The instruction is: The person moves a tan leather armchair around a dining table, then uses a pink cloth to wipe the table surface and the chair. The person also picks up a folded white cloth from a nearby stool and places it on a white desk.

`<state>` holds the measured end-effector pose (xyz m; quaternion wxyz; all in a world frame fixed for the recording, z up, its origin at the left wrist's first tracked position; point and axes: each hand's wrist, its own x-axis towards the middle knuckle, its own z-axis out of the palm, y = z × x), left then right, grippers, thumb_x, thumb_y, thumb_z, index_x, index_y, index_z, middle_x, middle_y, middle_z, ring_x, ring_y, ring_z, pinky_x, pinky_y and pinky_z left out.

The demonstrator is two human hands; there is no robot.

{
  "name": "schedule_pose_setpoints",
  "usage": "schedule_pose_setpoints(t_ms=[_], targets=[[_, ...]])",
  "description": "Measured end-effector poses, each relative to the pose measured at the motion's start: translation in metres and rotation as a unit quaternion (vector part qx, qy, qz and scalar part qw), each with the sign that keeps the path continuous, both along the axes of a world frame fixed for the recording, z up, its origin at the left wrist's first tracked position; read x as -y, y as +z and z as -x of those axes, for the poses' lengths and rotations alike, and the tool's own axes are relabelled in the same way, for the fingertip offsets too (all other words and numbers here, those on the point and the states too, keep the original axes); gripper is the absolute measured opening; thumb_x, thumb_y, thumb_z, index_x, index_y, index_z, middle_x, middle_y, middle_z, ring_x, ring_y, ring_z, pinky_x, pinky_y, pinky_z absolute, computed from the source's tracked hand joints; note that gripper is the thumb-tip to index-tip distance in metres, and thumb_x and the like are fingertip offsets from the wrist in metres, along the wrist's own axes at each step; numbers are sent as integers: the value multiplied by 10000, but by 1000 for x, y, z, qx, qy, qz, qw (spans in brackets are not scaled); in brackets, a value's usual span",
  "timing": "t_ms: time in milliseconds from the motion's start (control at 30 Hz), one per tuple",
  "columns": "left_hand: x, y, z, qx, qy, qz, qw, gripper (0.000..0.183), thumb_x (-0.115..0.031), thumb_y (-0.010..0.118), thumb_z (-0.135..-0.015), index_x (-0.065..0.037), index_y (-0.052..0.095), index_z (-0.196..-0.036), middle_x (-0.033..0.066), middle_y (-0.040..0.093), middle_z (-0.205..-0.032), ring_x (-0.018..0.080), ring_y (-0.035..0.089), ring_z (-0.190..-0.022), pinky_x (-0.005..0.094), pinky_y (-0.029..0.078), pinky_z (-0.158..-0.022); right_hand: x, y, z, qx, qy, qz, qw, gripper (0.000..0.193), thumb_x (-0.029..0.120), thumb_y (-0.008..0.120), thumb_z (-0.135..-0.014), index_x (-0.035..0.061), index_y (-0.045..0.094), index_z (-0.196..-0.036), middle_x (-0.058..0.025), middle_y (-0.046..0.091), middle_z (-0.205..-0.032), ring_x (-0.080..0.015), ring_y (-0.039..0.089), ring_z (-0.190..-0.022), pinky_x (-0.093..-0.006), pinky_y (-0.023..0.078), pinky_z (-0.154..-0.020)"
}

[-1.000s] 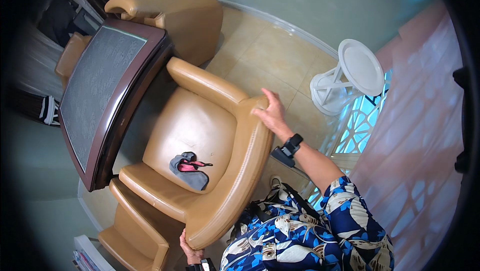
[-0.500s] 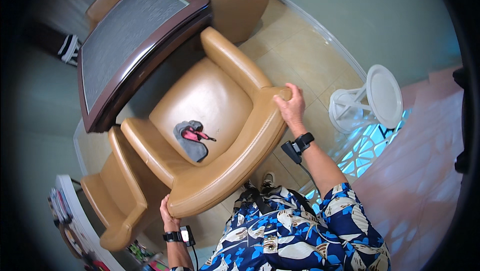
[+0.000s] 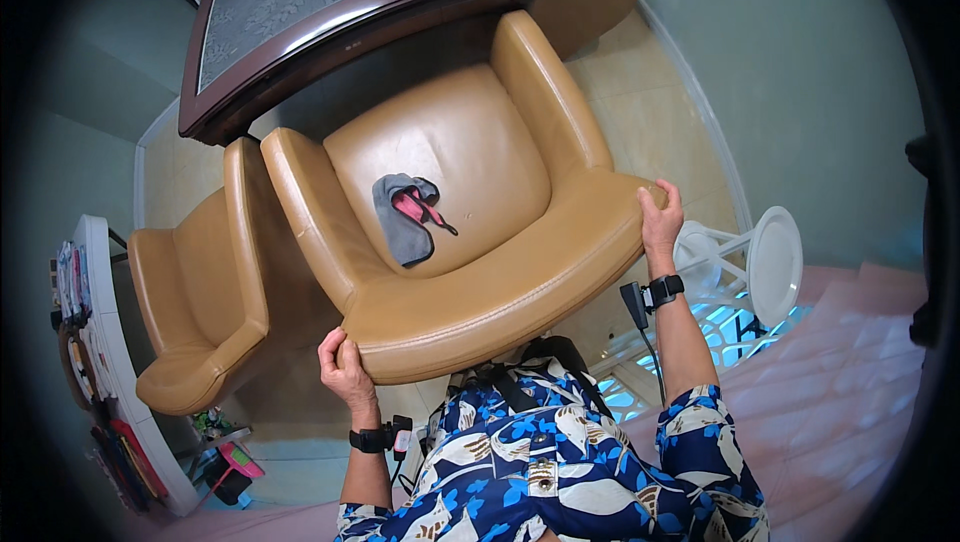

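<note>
- L hand [image 3: 348,370] was clamped on the near-left end of the tan armchair [image 3: 490,317], thumb & fingers closed round the padded back's corner.
- R hand [image 3: 662,217] was likewise clamped on the back's right end; hands well apart, approx. the full back's width btw them. Neither grip had shifted noticeably vs. 1 sec ago.
- Armchair stood right in front of the person, back twd the shirt [image 3: 540,462], seat facing away. In view it'd swung round: from slanting off twd the L to nearly square w/ the body.
- Table [image 3: 370,2], just beyond the armrests, had swung in view too, so the two kept abt the same angle to each other. Prob. meant the person turned more than the chair did; cdn't tell how far the chair itself went. Two-handed hold looked steady, handling prob. still under way.
- Grey-and-pink cloth [image 3: 405,227] lay on the seat, L of centre, same spot as before.
- 2nd chair [image 3: 205,262] was just beside the L armrest; white rack [image 3: 140,362] w/ magazines, beyond it, showed more fully now.
- White stool [image 3: 775,264] stood past the R hand, nr the wall.
</note>
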<state>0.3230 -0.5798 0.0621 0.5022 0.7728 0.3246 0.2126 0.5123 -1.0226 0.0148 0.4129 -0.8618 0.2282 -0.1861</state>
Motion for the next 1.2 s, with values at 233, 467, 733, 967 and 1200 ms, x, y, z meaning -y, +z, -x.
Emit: schedule_pose_setpoints(t_ms=[233,467,733,967,1200], targets=[[-5,-7,3,-4,15,-26,1000,143,-50,573,-830,31,620,-938,89,636,-966,172,574,-911,309,440,-874,27,12,-19,-71,196,-73,975,300,229,675,-745,2,637,-937,-118,645,-926,-241,604,-902,-320,452,-835],[-39,-14,4,-44,53,-5,998,264,-144,599,-857,38,626,-1047,74,645,-968,136,578,-875,267,463,-808,47,-5,-57,-82,459,-269,843,220,179,570,-832,5,662,-931,-117,662,-1028,-177,589,-990,-292,437,-890],[-48,-13,2,-76,7,-13,997,283,-175,571,-861,37,636,-1035,92,638,-1025,169,572,-959,294,429,-891,54,3,-22,-2,456,-193,869,248,209,535,-837,17,648,-946,-128,656,-1028,-292,560,-1089,-374,409,-943],[-54,14,30,-98,60,75,991,284,-179,551,-869,15,624,-1064,73,626,-1051,163,569,-966,276,426,-881,66,26,56,-45,458,-170,871,267,194,513,-803,27,642,-966,-118,636,-1084,-299,518,-1153,-412,344,-991],[-30,20,-9,-94,1,120,988,352,-211,510,-894,20,561,-1156,94,587,-1132,181,544,-1044,286,404,-926,77,41,97,-110,388,-187,896,329,184,503,-783,-31,609,-1008,-165,609,-1110,-337,485,-1177,-431,318,-1023]])
